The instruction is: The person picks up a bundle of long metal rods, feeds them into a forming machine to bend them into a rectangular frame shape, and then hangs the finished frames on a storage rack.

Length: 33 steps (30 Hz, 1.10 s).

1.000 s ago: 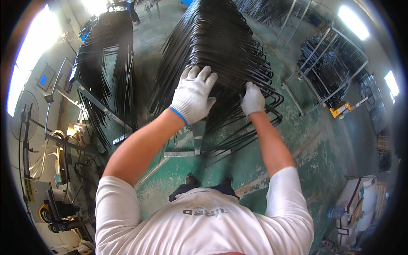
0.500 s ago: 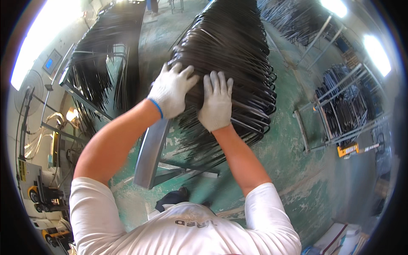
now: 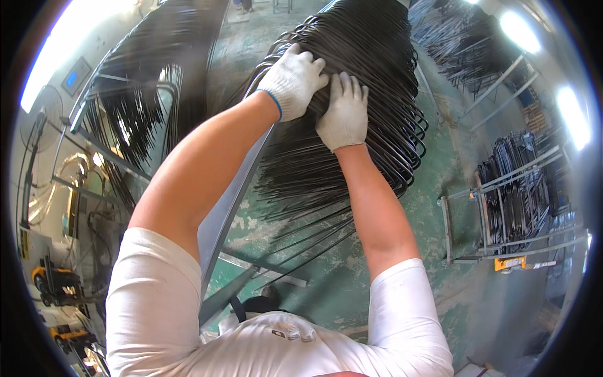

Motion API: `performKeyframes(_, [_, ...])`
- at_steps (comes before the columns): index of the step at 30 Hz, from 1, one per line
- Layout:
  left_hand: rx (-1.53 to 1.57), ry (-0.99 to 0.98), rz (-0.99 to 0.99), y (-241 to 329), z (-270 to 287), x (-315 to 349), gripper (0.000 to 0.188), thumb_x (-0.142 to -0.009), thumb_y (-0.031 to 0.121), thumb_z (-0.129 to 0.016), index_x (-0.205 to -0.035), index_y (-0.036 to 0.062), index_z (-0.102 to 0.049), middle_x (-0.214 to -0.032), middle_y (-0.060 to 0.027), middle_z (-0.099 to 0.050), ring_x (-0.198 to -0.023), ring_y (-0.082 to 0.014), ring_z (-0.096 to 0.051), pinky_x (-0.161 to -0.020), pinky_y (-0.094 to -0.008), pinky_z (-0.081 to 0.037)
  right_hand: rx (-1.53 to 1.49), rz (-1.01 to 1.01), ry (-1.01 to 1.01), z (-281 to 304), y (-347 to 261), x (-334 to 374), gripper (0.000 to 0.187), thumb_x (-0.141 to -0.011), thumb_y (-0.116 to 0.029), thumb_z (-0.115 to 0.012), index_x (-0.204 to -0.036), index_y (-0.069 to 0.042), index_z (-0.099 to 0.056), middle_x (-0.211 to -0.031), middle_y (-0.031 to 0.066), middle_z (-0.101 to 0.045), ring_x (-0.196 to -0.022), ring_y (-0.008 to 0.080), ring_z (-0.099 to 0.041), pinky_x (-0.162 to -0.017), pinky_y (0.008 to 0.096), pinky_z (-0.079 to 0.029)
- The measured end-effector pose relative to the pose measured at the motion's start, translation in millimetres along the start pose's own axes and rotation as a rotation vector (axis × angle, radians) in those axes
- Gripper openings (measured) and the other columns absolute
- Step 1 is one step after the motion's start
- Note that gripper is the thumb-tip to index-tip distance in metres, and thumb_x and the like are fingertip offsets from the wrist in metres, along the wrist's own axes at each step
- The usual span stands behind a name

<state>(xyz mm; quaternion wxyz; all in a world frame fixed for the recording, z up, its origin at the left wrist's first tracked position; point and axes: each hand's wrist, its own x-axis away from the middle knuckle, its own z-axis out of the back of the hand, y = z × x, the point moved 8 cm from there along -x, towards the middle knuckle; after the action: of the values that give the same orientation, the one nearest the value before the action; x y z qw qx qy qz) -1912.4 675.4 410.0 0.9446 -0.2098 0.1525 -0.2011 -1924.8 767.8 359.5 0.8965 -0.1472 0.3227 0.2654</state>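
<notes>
Many thin black metal rods (image 3: 377,56) with hooked, U-bent ends hang closely packed over a grey metal beam (image 3: 220,217). Both of my hands wear white knit gloves and rest on top of the pile. My left hand (image 3: 294,83), its glove cuffed in blue, has its fingers curled over rods near the beam. Just to the right, my right hand (image 3: 344,112) lies on the rods with its fingers stretched out and a little apart. The fingertips touch the rods; what is under both palms is hidden.
A second rack of hanging black rods (image 3: 182,44) stands at the left. At the right is a metal frame cart (image 3: 483,207) holding more rods, with a yellow tool (image 3: 509,264) by its lower bar. The beam's foot bars (image 3: 276,273) lie close to my feet on the green floor.
Both hands have moved forward and slightly right along the pile. The left fingers are more curled than before. The view has shifted, and several rods slant out near my feet.
</notes>
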Motion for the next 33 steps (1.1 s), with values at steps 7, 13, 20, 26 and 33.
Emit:
performKeyframes(7, [0.036, 0.069, 0.122, -0.8, 13.3, 13.1, 0.068, -0.078, 0.018, -0.076, -0.145, 0.0148, -0.064, -0.150, -0.0123, -0.058, -0.132, -0.0294, -0.059, -0.127, -0.0484, -0.032, -0.104, -0.022, 0.062, 10.1, -6.8, 6.8, 0.062, -0.082, -0.009, -0.071, -0.141, 0.004, -0.057, -0.148, 0.0239, -0.057, -0.143, 0.0443, -0.048, -0.123, 0.0575, -0.036])
performKeyframes(13, [0.008, -0.117, 0.091, 4.0, 13.8, 17.8, 0.077, -0.075, 0.017, -0.075, -0.150, 0.0137, -0.060, -0.162, -0.0118, -0.050, -0.151, -0.0342, -0.042, -0.134, -0.0573, -0.018, -0.239, -0.114, -0.022, 20.0, -6.3, 30.8, 0.081, -0.075, -0.012, -0.083, -0.147, 0.006, -0.049, -0.150, 0.0270, -0.053, -0.145, 0.0461, -0.046, -0.126, 0.0587, -0.033])
performKeyframes(20, [0.036, -0.165, -0.037, -3.6, -3.2, -27.0, 0.077, -0.070, 0.020, -0.081, -0.145, 0.0101, -0.064, -0.160, -0.0114, -0.052, -0.150, -0.0347, -0.044, -0.131, -0.0607, -0.023, -0.235, -0.035, -0.040, -7.4, 18.0, -3.9, 0.083, -0.073, -0.012, -0.083, -0.146, 0.008, -0.048, -0.148, 0.0287, -0.053, -0.144, 0.0492, -0.047, -0.125, 0.0612, -0.034])
performKeyframes(26, [0.017, -0.079, -0.091, -24.3, -30.6, -69.7, 0.070, -0.071, 0.024, -0.083, -0.138, 0.0079, -0.068, -0.156, -0.0114, -0.057, -0.142, -0.0327, -0.051, -0.125, -0.0601, -0.031, -0.149, 0.034, 0.085, -35.7, 36.8, -44.3, 0.087, -0.075, -0.024, -0.087, -0.146, 0.009, -0.049, -0.149, 0.0282, -0.053, -0.144, 0.0472, -0.047, -0.125, 0.0608, -0.034])
performKeyframes(33, [-0.068, -0.065, -0.006, -22.6, -44.7, -99.6, 0.062, -0.081, 0.028, -0.080, -0.140, 0.0130, -0.067, -0.157, -0.0074, -0.056, -0.146, -0.0295, -0.050, -0.125, -0.0602, -0.032, -0.063, 0.011, 0.055, -58.7, 64.6, -61.3, 0.076, -0.086, -0.026, -0.084, -0.146, 0.007, -0.051, -0.150, 0.0252, -0.055, -0.146, 0.0421, -0.048, -0.126, 0.0579, -0.035])
